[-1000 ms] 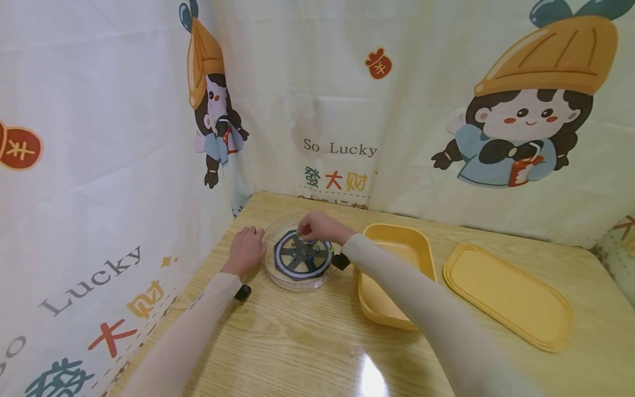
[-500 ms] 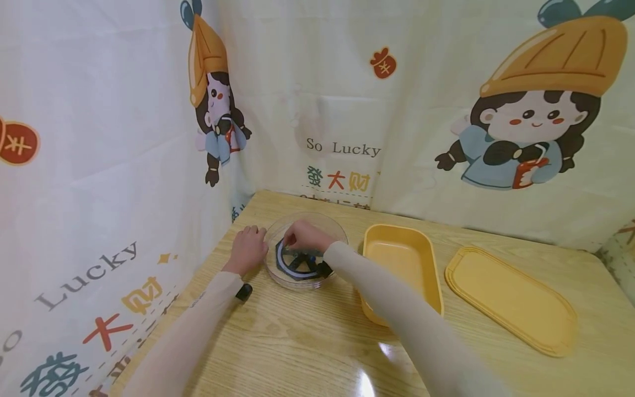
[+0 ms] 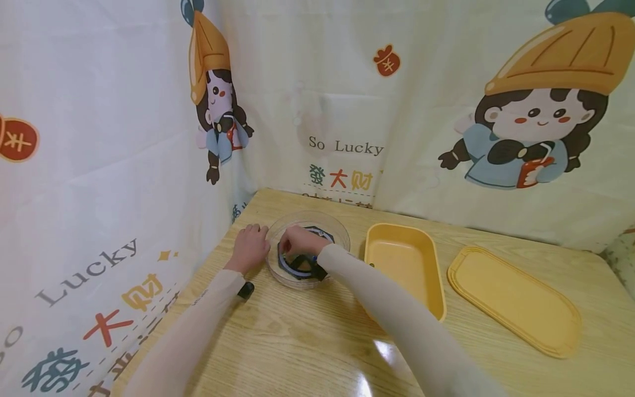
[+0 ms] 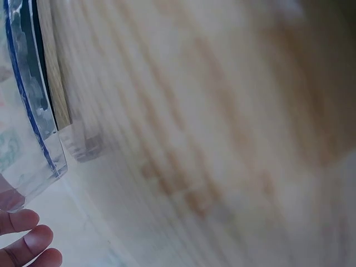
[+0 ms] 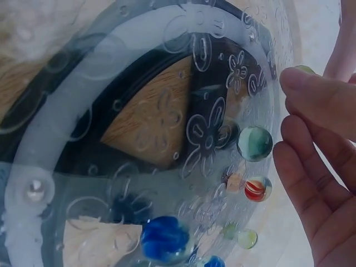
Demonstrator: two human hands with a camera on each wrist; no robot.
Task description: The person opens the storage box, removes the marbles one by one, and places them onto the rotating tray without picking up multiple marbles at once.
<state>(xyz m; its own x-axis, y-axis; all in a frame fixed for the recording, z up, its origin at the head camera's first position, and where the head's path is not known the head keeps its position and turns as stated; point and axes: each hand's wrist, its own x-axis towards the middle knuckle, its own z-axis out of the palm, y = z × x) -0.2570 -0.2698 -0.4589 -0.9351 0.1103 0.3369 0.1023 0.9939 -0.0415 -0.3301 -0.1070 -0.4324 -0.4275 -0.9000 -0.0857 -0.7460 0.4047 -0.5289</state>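
Note:
A clear round dish (image 3: 333, 221) with embossed flowers stands on the table. Through it shows a dark octagonal wheel-shaped piece (image 3: 315, 230) with spokes and a white ring. My right hand (image 3: 300, 241) is over the dish's left half, thumb and fingertips pinching a yellow-green marble (image 5: 305, 69), mostly hidden by the thumb. Close to those fingers lie a green marble (image 5: 255, 143) and a red-and-white marble (image 5: 257, 189). A blue marble (image 5: 164, 239) sits further off in the dish. My left hand (image 3: 249, 247) rests at the dish's left side, its fingertips (image 4: 38, 239) right by the clear wall.
To the right of the dish stands a deep yellow tray (image 3: 430, 242), partly covered by the right sleeve. A flat yellow lid (image 3: 516, 300) lies further right. A printed curtain (image 3: 342, 99) hangs behind and to the left of the wooden table (image 3: 278, 342).
My right hand has moved left and slightly nearer across the dish, covering more of the dark wheel-shaped piece. The left hand has stayed at the rim. The whole view has shifted a little.

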